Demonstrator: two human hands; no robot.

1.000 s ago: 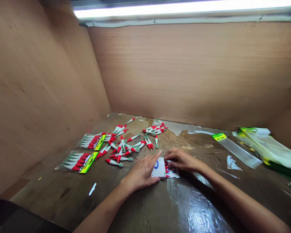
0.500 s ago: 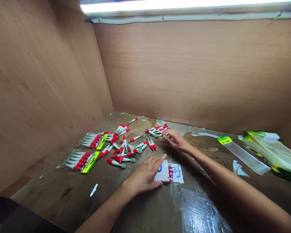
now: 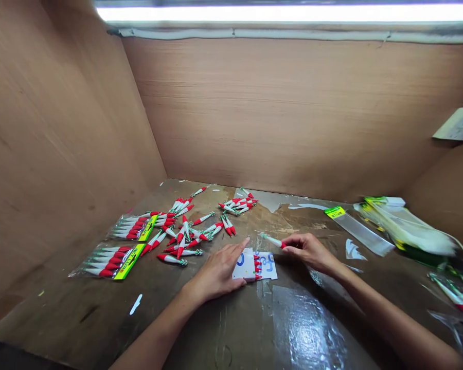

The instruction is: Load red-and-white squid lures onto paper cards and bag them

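My right hand [image 3: 308,251] pinches a squid jig [image 3: 273,240] by its red tip. The jig's white body and green hook end point left, above the table. My left hand [image 3: 221,267] holds a white card holder [image 3: 244,264] flat on the table, thumb at its near edge and fingers along its far side. Red tips of several jigs [image 3: 257,267] stick out of the holder's right side, over a white card with blue writing [image 3: 269,264]. Beyond my left hand lies a loose heap of red-and-white squid jigs [image 3: 185,234].
Two packed bags of jigs [image 3: 110,259] with yellow-green headers lie at left. A flat clear bag [image 3: 364,234] and a stack of bags [image 3: 409,226] lie at right. More jigs [image 3: 455,295] sit at the right edge. Plywood walls [image 3: 273,118] enclose the table.
My right hand has come back from the far jigs toward the card holder, now with one jig in its fingers. My left hand stays at the holder. The view has turned slightly right.
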